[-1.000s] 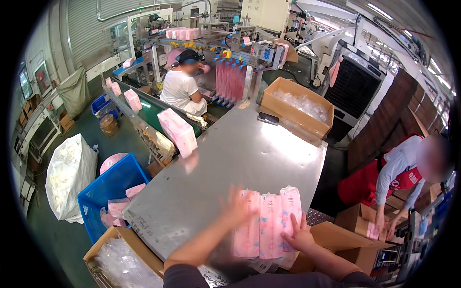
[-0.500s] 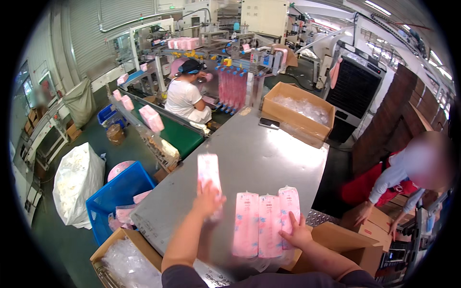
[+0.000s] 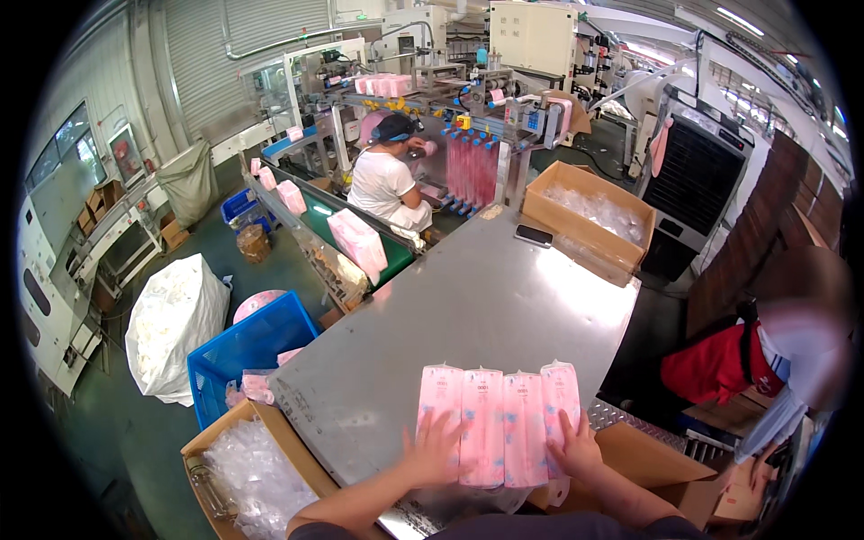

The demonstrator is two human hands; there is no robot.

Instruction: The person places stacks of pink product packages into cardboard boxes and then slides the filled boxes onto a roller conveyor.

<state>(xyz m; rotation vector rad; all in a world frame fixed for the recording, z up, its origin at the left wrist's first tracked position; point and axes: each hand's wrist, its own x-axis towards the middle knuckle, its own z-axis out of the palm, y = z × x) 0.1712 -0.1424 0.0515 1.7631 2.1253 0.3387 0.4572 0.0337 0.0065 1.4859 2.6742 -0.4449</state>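
Note:
Several pink soft packs (image 3: 498, 423) lie side by side in a row at the near edge of a grey metal table (image 3: 468, 306). My left hand (image 3: 435, 447) rests flat on the leftmost pack, fingers spread. On the right end of the row lies my right hand (image 3: 571, 443), pressing the last pack. Both hands bracket the row from its two sides. Another pink pack (image 3: 358, 241) rides down a green conveyor (image 3: 335, 221) toward the table.
An open cardboard box (image 3: 589, 216) with clear bags and a dark phone (image 3: 533, 235) sit at the table's far end. A box of clear bags (image 3: 243, 463) and a blue crate (image 3: 243, 346) stand at my left. One person sits at the machine; another in red bends at right.
My left hand fetched one more pink pack from the table's left side and set it against the row, which is now one pack longer. My right hand stayed on the row.

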